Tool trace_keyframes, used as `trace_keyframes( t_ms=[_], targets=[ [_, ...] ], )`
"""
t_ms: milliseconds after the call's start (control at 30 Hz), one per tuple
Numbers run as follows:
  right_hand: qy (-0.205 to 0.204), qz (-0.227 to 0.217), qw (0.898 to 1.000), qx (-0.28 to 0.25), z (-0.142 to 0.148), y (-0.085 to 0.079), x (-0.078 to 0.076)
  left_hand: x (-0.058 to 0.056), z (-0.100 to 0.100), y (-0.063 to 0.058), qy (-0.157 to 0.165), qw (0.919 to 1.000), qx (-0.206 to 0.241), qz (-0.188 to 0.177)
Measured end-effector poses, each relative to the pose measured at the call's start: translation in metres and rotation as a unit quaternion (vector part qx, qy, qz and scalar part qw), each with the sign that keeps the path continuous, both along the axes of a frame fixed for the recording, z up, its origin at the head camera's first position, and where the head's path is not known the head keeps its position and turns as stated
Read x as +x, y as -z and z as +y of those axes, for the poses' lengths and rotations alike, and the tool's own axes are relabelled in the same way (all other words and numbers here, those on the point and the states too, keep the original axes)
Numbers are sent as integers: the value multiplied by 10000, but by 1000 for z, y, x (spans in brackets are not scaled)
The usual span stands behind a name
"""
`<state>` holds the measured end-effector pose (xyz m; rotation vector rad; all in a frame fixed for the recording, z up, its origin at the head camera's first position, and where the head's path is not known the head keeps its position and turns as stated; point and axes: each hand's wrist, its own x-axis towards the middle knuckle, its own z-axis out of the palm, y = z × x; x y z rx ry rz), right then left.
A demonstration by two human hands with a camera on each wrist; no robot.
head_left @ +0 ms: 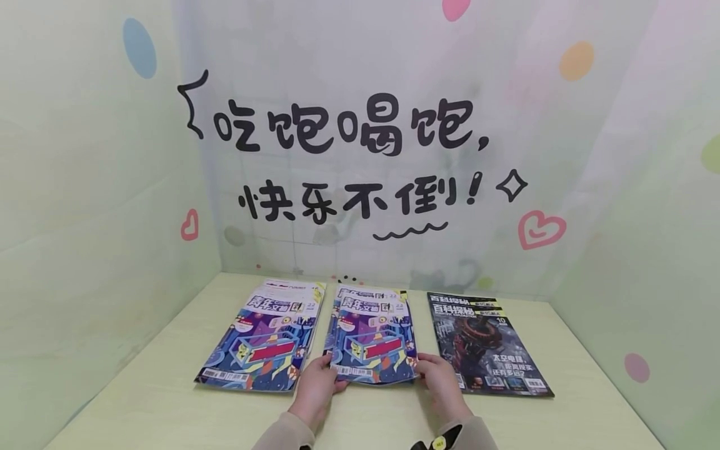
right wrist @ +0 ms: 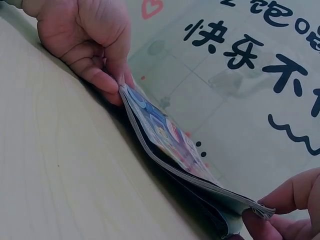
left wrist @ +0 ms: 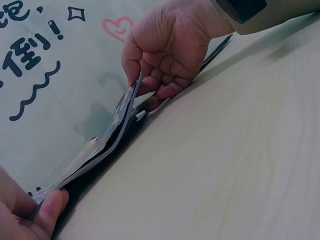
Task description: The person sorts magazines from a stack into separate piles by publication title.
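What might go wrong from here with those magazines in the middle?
Perhaps a crease or a slip: the upper middle magazine bows between the left grip and the right grip, held at its near end.

The magazine beneath it might drag along or slide askew, since the two overlap.

The right grip also sits close to the dark magazines, so a sideways move might nudge them.

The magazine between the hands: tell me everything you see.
The magazine, seemingly paper, has a purple-blue cover with a red shape and dark lettering across its white top. Cover up in the middle of the row, it sags between its raised near corners: the left hand pinches one, the right hand the other. A similar magazine shows beyond its far edge.
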<state>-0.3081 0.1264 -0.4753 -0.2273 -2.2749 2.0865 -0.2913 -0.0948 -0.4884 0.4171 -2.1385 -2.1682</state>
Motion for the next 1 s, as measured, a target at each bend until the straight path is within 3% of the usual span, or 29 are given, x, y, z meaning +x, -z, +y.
trace_keyframes(
  t_ms=[267,533,1000],
  targets=[
    [13,-71,9995,-319,1,0,-1,1,1,0,74,9999,124,34],
    [-51,-45,9983,-578,1,3,-1,0,1,-3,124,9998,30,-163],
    [-370,135,9990,-224,3,8,0,1,2,0,164,9997,-166,121]
  ],
)
